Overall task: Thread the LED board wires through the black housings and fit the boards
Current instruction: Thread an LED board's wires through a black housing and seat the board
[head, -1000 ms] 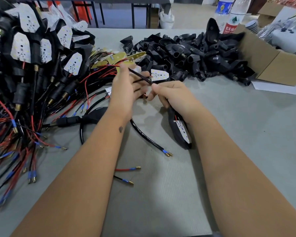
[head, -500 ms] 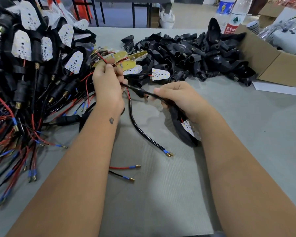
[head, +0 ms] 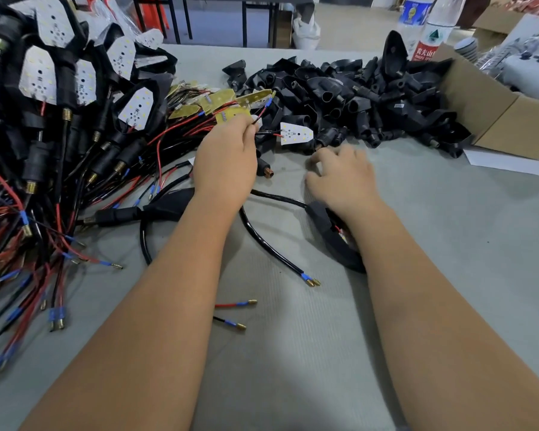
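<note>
Left hand (head: 224, 169) raised over the grey counter (head: 448, 244), grip pinching a thin red-and-black wire pair (head: 260, 115) between thumb and fingertips; the pair ends in a blue-sleeved tip just above the grip. Past the grip lie loose LED boards (head: 221, 102), brass-yellow backs up, red and black leads trailing from them. One white LED board (head: 294, 133), pointed shape dotted with small yellow LEDs, lies face up just right of the grip, at the edge of a heap of black housings (head: 355, 98).

Right hand (head: 343, 178) rests on the counter, fingers loosely bent and spread, holding nothing. Under its wrist: an assembled black housing (head: 330, 231), board partly visible inside, with a black sleeved cable (head: 271, 247) curving out below the left grip to two brass terminals. Left of the grip, a large pile of finished units (head: 59, 119), white boards seated in black shells.
</note>
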